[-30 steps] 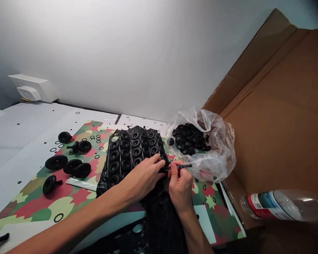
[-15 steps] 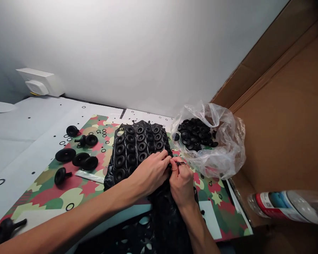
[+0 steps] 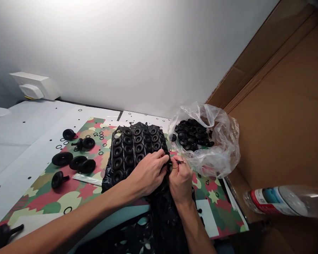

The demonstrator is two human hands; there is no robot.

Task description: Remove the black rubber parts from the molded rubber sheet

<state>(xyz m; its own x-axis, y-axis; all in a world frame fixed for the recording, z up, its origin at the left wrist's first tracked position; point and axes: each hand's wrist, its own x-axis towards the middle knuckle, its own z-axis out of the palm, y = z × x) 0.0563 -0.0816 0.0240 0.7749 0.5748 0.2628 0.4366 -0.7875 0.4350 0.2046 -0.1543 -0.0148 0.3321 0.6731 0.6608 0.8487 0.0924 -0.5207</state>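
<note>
Fingers curled nearly closed, a worker's left hand pinches the right edge of a black molded sheet studded with ring-shaped parts, which lies on a camouflage-patterned cover at the middle of the table. Just beside it, the right hand is closed around a small dark object, mostly hidden by the fingers. Loose black round pieces sit to the left of the sheet, while a clear plastic bag of black discs rests to its right, near a cardboard panel.
</note>
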